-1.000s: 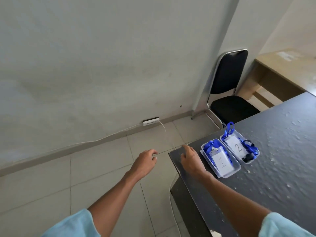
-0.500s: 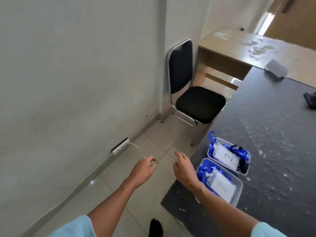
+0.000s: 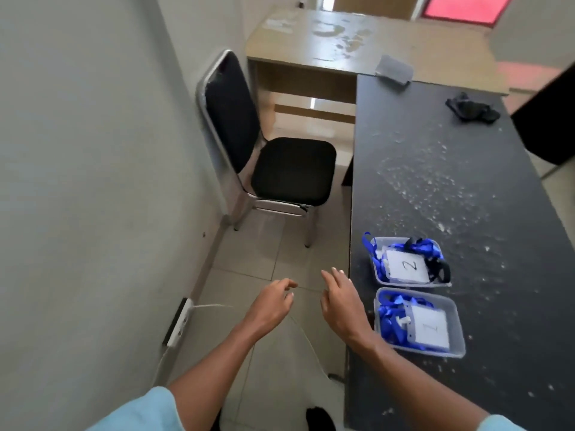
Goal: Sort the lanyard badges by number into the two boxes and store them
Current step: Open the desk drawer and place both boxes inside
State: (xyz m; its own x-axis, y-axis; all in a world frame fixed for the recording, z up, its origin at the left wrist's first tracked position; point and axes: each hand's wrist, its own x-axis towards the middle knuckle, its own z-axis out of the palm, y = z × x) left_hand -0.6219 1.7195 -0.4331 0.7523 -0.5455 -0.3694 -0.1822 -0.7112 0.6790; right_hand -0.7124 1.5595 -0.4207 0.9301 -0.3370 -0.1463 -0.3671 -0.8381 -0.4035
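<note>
Black and flecked with pale specks, the table [image 3: 451,181] carries two clear plastic boxes close to its left edge, at its near end. The nearer box [image 3: 455,318] holds a white badge [image 3: 431,328] with a handwritten "1", lying on bunched blue lanyards [image 3: 389,318]. The farther box [image 3: 413,284], just beyond it along the same table edge, holds a second badge [image 3: 406,265] marked "2", with blue straps and a black strap [image 3: 440,269] around it.

The right hand [image 3: 342,306] hovers at the table's left edge, just beside the nearer box, its fingers fairly straight and slightly apart, holding nothing. The left hand [image 3: 270,306] hangs off the table's left side, over the floor tiles, fingers loosely curled and empty.

A black chair [image 3: 289,169] stands left of the table's middle. A dark crumpled item [image 3: 473,110] lies at the table's far end.
</note>
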